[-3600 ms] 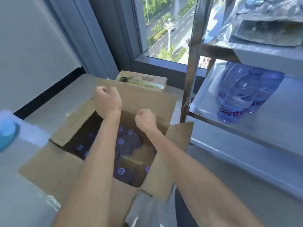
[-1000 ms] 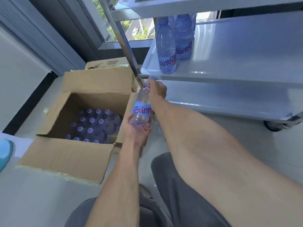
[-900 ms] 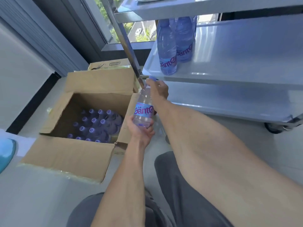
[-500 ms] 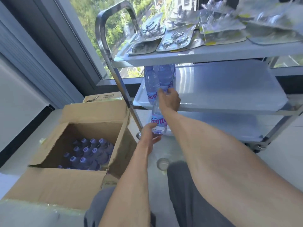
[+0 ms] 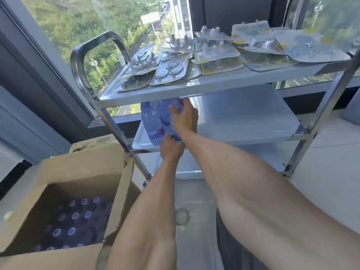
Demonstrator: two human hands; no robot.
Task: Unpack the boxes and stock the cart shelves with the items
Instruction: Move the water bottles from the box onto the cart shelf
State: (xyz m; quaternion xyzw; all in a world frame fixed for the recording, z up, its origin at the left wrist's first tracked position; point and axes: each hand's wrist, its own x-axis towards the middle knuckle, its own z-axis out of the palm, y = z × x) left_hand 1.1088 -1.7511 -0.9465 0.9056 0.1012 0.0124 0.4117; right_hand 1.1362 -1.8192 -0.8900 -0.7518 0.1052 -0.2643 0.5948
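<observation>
Cart (image 5: pixel 321 106): we see a steel three-shelf cart beside the window; its curved handle (image 5: pixel 93 47) and left upright stand between our box and the shelves.
Top shelf (image 5: pixel 194 88): we note clear blister packs (image 5: pixel 216 57) spread across it; its front edge hides the bottle necks and caps below.
Box (image 5: pixel 64 172): we see an open cardboard carton at lower left, flaps up, holding bottles of which only the purple caps (image 5: pixel 73 215) show, blurred.
Middle shelf (image 5: pixel 243 117): we find two bottles (image 5: pixel 152 123) standing at its left end, touching each other.
Held bottle (image 5: pixel 176 137): we hold it upright at the middle shelf's left front, against the standing bottles.
Right hand (image 5: pixel 185 117): wrapped round the held bottle's upper body.
Left hand (image 5: pixel 171 147): gripping the held bottle's base from below.
Label: we read only fragments, "ante" and "Ga"; our hands cover the remainder.
Tape roll (image 5: pixel 182 216): lies on the floor between our forearms.
</observation>
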